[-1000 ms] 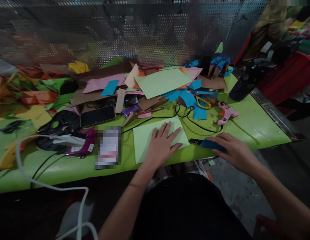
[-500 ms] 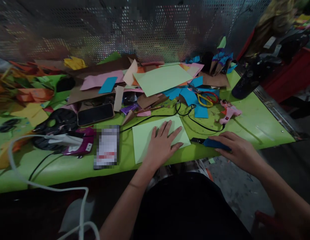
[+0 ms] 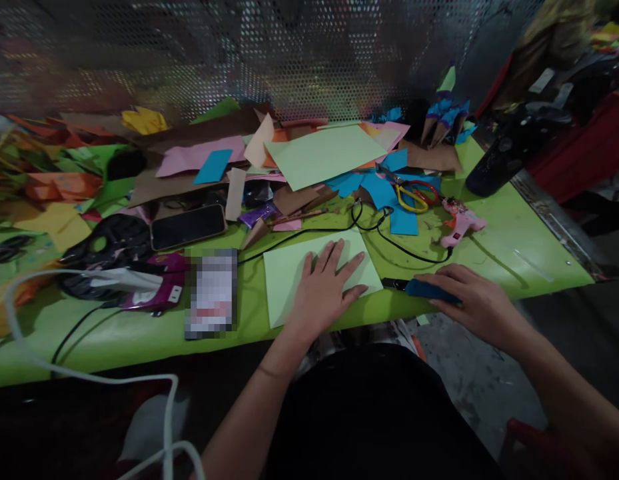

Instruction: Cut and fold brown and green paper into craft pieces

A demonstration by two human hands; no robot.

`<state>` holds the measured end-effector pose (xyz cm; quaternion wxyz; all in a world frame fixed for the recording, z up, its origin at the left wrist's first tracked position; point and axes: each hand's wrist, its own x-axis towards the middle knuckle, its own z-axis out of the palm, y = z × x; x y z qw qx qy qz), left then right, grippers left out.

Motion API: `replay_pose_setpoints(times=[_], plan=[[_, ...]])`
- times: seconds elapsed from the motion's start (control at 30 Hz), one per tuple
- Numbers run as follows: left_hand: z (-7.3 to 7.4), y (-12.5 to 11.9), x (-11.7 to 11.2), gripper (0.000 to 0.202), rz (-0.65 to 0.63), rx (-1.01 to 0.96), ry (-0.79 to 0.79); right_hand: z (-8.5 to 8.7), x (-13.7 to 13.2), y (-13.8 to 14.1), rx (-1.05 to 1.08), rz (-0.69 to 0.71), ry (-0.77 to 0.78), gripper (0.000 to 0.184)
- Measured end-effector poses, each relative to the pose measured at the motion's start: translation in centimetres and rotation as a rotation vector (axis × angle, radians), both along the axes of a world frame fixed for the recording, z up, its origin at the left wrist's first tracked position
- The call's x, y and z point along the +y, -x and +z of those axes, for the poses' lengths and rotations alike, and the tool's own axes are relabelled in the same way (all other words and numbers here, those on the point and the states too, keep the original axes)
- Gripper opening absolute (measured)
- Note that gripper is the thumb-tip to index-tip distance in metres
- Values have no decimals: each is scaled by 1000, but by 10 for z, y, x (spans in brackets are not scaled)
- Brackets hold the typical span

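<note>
Spread flat, my left hand (image 3: 325,283) presses on a sheet of light green paper (image 3: 282,277) near the table's front edge. My right hand (image 3: 466,297) is closed around the blue handle of a utility knife (image 3: 429,291). The knife's dark blade end points left and lies at the paper's right corner; whether it touches the paper I cannot tell. Behind the right hand lies a pink glue gun (image 3: 462,223) with a black cord.
On the green table (image 3: 534,247) are scissors (image 3: 414,197), a dark phone (image 3: 189,227), a second phone (image 3: 212,293) with a blurred screen, a purple power strip (image 3: 156,287) and a dark bottle (image 3: 496,157). Coloured paper scraps pile along the back against a perforated metal panel (image 3: 309,67).
Both hands, the paper and the knife hold almost the same places. The camera view has shifted very slightly.
</note>
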<state>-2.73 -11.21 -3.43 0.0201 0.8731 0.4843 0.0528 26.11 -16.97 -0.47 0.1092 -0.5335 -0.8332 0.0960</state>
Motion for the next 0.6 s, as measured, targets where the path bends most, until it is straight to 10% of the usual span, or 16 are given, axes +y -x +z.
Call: replay_pose_setpoints(times=[0.6], plan=[[1,-1,-1,61,3,12,-26,-2,-2,2,-2,67,-24,37]])
